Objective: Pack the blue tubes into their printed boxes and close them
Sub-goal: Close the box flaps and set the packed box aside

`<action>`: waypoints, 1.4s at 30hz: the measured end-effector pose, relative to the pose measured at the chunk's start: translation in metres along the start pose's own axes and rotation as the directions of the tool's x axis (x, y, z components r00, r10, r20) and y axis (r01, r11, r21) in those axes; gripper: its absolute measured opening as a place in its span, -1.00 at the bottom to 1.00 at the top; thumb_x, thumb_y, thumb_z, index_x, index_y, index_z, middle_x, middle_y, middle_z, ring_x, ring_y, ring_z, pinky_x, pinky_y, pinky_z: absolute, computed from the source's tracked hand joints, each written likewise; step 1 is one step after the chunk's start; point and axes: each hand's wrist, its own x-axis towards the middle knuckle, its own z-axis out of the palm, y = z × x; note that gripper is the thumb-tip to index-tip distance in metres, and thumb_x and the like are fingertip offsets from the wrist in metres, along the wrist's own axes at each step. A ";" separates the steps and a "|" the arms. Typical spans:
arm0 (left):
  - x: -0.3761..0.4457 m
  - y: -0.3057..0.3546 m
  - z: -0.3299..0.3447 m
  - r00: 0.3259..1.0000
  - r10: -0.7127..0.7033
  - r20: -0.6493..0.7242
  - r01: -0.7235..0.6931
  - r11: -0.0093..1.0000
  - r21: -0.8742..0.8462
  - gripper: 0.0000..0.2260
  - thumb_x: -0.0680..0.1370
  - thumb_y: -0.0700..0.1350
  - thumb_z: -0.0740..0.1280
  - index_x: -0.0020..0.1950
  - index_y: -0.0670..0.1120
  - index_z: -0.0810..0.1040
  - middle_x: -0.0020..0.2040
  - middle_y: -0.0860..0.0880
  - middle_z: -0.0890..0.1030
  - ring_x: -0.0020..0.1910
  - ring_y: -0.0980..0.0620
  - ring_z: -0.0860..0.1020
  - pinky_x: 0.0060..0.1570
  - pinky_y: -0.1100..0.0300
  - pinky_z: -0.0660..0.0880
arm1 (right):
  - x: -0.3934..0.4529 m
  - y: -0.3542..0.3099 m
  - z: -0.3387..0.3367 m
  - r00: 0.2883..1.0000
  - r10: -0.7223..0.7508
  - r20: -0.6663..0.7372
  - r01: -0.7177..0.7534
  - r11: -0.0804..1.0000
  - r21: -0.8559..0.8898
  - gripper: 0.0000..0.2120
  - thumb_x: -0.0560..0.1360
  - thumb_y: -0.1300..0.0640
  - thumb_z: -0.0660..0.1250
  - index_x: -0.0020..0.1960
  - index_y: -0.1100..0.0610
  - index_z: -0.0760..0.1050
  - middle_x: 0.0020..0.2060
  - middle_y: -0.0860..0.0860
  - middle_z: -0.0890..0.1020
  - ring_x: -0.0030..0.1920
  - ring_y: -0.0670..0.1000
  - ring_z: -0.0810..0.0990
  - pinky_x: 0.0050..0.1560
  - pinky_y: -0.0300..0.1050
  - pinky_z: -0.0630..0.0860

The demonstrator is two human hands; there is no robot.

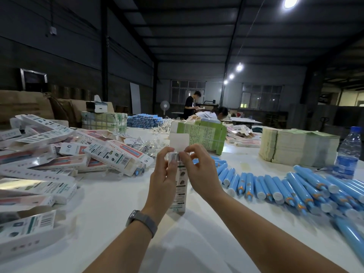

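Observation:
I hold one printed box [180, 186] upright over the white table, its white top flap [178, 141] standing open above my fingers. My left hand [164, 174] grips the box's left side, with a watch on that wrist. My right hand [199, 168] pinches the box's top edge by the barcode. Whether a tube is inside the box is hidden. Several loose blue tubes [275, 186] with white caps lie in a row on the table to the right. A heap of printed boxes [59, 154] covers the table's left side.
A water bottle [348, 152] stands at the far right. Stacks of green leaflets [202, 134] and a pale paper stack [295, 146] sit behind the tubes. More blue tubes [142, 120] are piled at the back. Two people work beyond the table.

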 end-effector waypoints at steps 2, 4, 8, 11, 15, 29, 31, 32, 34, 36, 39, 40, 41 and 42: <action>0.001 0.001 0.001 1.000 0.004 -0.003 -0.005 1.000 -0.016 -0.79 0.65 -0.02 0.16 0.25 0.22 0.41 -0.03 -0.05 0.68 -0.11 -0.13 0.68 -0.08 -0.29 0.59 | 0.006 -0.002 -0.004 1.000 -0.008 0.010 0.008 1.000 0.007 -0.91 0.52 0.14 0.43 -0.13 0.06 0.54 0.00 -0.22 0.53 0.00 -0.13 0.56 -0.08 -0.04 0.55; 0.001 0.003 0.001 1.000 -0.001 -0.019 0.000 1.000 -0.025 -0.74 0.70 -0.11 0.15 0.21 0.28 0.41 -0.03 -0.20 0.64 -0.13 -0.25 0.64 -0.06 -0.33 0.56 | 0.011 -0.006 -0.007 1.000 -0.005 0.026 0.003 0.999 0.048 -0.87 0.48 0.16 0.48 -0.10 0.00 0.54 0.05 -0.27 0.53 0.05 -0.17 0.57 -0.05 -0.16 0.54; 0.001 0.009 0.000 0.999 -0.043 -0.012 0.042 0.995 -0.091 -0.62 0.70 -0.19 0.16 0.18 0.37 0.36 0.01 -0.39 0.55 -0.16 -0.23 0.59 -0.03 -0.21 0.57 | 0.013 -0.011 -0.007 1.000 -0.007 0.012 0.006 0.994 0.107 -0.56 0.46 0.19 0.48 0.10 -0.21 0.36 -0.04 -0.19 0.60 -0.06 -0.13 0.60 -0.13 -0.23 0.53; 0.002 0.009 0.000 0.997 -0.080 0.013 0.081 0.982 -0.169 -0.61 0.69 -0.19 0.18 0.22 0.36 0.30 0.05 -0.46 0.51 -0.14 -0.15 0.55 -0.06 -0.19 0.56 | 0.012 -0.007 -0.006 0.998 -0.056 0.021 0.055 0.998 0.027 -0.59 0.49 0.20 0.45 0.23 -0.13 0.46 -0.02 -0.18 0.59 -0.05 -0.12 0.58 -0.14 -0.22 0.53; 0.004 0.002 -0.001 0.998 -0.057 0.032 0.062 0.983 -0.174 -0.58 0.70 -0.18 0.16 0.25 0.40 0.36 0.01 -0.37 0.54 -0.17 -0.08 0.60 -0.11 -0.04 0.57 | 0.015 -0.008 -0.008 0.991 -0.115 0.064 0.120 0.990 -0.078 -0.75 0.50 0.22 0.43 0.16 0.06 0.58 -0.04 -0.17 0.56 -0.05 -0.15 0.56 -0.13 -0.25 0.51; 0.007 -0.007 -0.002 0.995 -0.098 0.030 0.101 0.983 -0.154 -0.63 0.70 -0.14 0.17 0.27 0.37 0.38 -0.08 -0.19 0.61 -0.24 0.09 0.59 -0.20 0.22 0.55 | 0.025 -0.022 -0.012 0.980 -0.010 0.197 0.033 0.993 -0.117 -0.96 0.47 0.19 0.47 -0.14 0.16 0.64 -0.15 -0.06 0.65 -0.10 -0.13 0.60 0.02 -0.16 0.54; 0.007 -0.006 -0.001 0.996 -0.086 0.032 0.090 0.984 -0.154 -0.64 0.70 -0.13 0.18 0.25 0.38 0.39 -0.11 -0.17 0.62 -0.23 0.07 0.62 -0.20 0.21 0.56 | 0.026 -0.025 -0.013 0.970 0.008 0.245 0.016 0.995 -0.095 -0.90 0.47 0.22 0.47 -0.02 0.09 0.64 -0.08 -0.05 0.63 -0.04 -0.15 0.59 0.03 -0.29 0.50; 0.007 -0.005 0.000 0.996 -0.082 0.032 0.086 0.983 -0.159 -0.65 0.69 -0.12 0.18 0.24 0.38 0.40 -0.08 -0.19 0.63 -0.20 0.03 0.64 -0.19 0.19 0.57 | 0.028 -0.025 -0.013 0.964 0.022 0.266 0.003 0.996 -0.091 -0.84 0.47 0.22 0.46 0.03 0.07 0.65 -0.05 -0.03 0.62 -0.03 -0.15 0.59 0.05 -0.30 0.49; 0.007 -0.003 0.000 0.997 -0.074 0.030 0.078 0.983 -0.167 -0.70 0.68 -0.07 0.19 0.24 0.36 0.40 -0.02 -0.21 0.65 -0.14 -0.03 0.67 -0.16 0.15 0.60 | 0.031 -0.026 -0.013 0.954 0.055 0.294 -0.025 0.994 -0.106 -0.83 0.48 0.22 0.45 0.05 0.07 0.67 -0.08 -0.02 0.58 -0.05 -0.13 0.57 0.05 -0.21 0.51; 0.006 -0.002 0.000 0.997 -0.074 0.023 0.077 0.984 -0.164 -0.70 0.68 -0.08 0.19 0.27 0.32 0.38 0.01 -0.27 0.63 -0.12 -0.06 0.66 -0.13 0.09 0.60 | 0.032 -0.026 -0.011 0.956 0.060 0.289 -0.027 0.993 -0.117 -0.86 0.49 0.23 0.44 0.02 0.09 0.68 -0.15 -0.05 0.52 -0.14 -0.18 0.51 -0.03 -0.22 0.47; 0.006 -0.001 0.000 0.997 -0.073 0.028 0.076 0.986 -0.149 -0.68 0.69 -0.14 0.18 0.31 0.28 0.36 0.05 -0.33 0.59 -0.09 -0.18 0.64 -0.06 -0.07 0.60 | 0.027 -0.026 -0.009 0.972 -0.013 0.234 0.046 0.989 -0.137 -0.90 0.48 0.25 0.44 -0.03 0.13 0.70 -0.22 -0.05 0.50 -0.18 -0.14 0.49 -0.12 -0.24 0.43; 0.005 0.000 0.000 0.997 -0.070 0.029 0.073 0.987 -0.144 -0.68 0.69 -0.15 0.17 0.31 0.27 0.36 0.05 -0.34 0.59 -0.09 -0.21 0.64 -0.05 -0.10 0.60 | 0.025 -0.026 -0.008 0.975 -0.036 0.221 0.071 0.986 -0.150 -0.90 0.48 0.25 0.44 -0.04 0.13 0.70 -0.23 -0.04 0.51 -0.18 -0.10 0.50 -0.11 -0.21 0.44; 0.005 0.001 0.000 0.997 -0.065 0.027 0.069 0.988 -0.139 -0.68 0.69 -0.15 0.17 0.31 0.27 0.35 0.04 -0.34 0.59 -0.10 -0.21 0.63 -0.05 -0.10 0.59 | 0.025 -0.026 -0.008 0.976 -0.050 0.212 0.085 0.983 -0.162 -0.91 0.48 0.25 0.44 -0.05 0.13 0.70 -0.23 -0.04 0.52 -0.18 -0.08 0.50 -0.11 -0.16 0.45; 0.005 0.001 0.000 0.998 -0.061 0.023 0.063 0.989 -0.134 -0.68 0.69 -0.14 0.18 0.31 0.27 0.35 0.03 -0.36 0.58 -0.12 -0.18 0.62 -0.06 -0.08 0.59 | 0.025 -0.025 -0.008 0.977 -0.056 0.206 0.092 0.981 -0.168 -0.91 0.48 0.25 0.44 -0.06 0.13 0.70 -0.23 -0.03 0.53 -0.17 -0.05 0.52 -0.10 -0.13 0.46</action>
